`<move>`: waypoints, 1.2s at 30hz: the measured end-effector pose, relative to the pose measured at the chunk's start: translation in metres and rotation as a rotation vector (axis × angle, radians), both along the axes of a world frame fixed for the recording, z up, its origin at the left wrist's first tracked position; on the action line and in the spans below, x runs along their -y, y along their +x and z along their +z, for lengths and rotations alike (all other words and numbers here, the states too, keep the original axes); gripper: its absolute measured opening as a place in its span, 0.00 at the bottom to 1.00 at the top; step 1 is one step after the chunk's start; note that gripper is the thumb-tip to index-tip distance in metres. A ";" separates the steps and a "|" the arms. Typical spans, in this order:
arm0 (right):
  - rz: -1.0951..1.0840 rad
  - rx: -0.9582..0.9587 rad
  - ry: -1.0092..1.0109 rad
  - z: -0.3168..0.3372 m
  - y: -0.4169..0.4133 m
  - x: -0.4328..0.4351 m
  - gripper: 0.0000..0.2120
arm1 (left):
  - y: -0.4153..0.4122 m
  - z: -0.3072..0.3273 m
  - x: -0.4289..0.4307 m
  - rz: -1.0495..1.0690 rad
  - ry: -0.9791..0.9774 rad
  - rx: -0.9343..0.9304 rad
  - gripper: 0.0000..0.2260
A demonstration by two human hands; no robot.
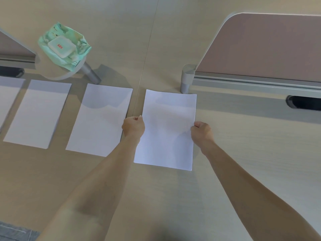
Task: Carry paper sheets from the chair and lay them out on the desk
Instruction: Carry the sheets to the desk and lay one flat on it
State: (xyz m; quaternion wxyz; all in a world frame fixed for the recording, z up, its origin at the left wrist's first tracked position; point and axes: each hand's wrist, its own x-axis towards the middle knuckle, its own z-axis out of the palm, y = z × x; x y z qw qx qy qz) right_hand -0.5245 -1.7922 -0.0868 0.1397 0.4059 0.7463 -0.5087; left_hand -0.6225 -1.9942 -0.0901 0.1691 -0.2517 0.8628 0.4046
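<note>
**Fourth sheet held at the end of the row**

From 9 o'clock, three rectangular white paper sheets are seen flat on the pale wood-grain tabletop [243, 136]: a cropped sheet [8, 98] at the frame edge, a second sheet [38, 113], then a third sheet [99, 119], each apart from its neighbour. At centre a fourth sheet [166, 136] is pinched at its side edges by the curled fingers [139, 120] of the left hand [133, 125] and by the right hand [201, 131]. Whether it lies fully flat cannot be told. Four sheets, two hands and one crumpled green wipes packet [64, 47] at 11 o'clock are counted.

The sheet could be skewed by an uneven release. Its far corner could be caught on the grey metal post [186, 79] at 1 o'clock. The third sheet could be dragged if brushed by the left forearm.
</note>
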 end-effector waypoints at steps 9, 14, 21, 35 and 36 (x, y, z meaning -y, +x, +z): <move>0.027 0.011 0.015 -0.004 0.001 -0.002 0.04 | 0.003 0.004 -0.009 -0.148 -0.112 0.030 0.16; 0.021 0.022 0.010 -0.006 -0.001 -0.002 0.03 | 0.001 0.002 -0.009 -0.196 -0.150 0.068 0.16; 0.030 0.054 0.030 -0.007 0.001 -0.003 0.09 | 0.007 0.009 -0.010 -0.171 -0.135 0.034 0.10; 0.212 0.035 0.385 0.102 0.137 -0.020 0.12 | 0.116 0.075 0.002 -0.713 0.197 0.164 0.07; 0.216 0.041 0.411 0.112 0.153 -0.014 0.12 | 0.126 0.080 0.005 -0.798 0.184 0.168 0.06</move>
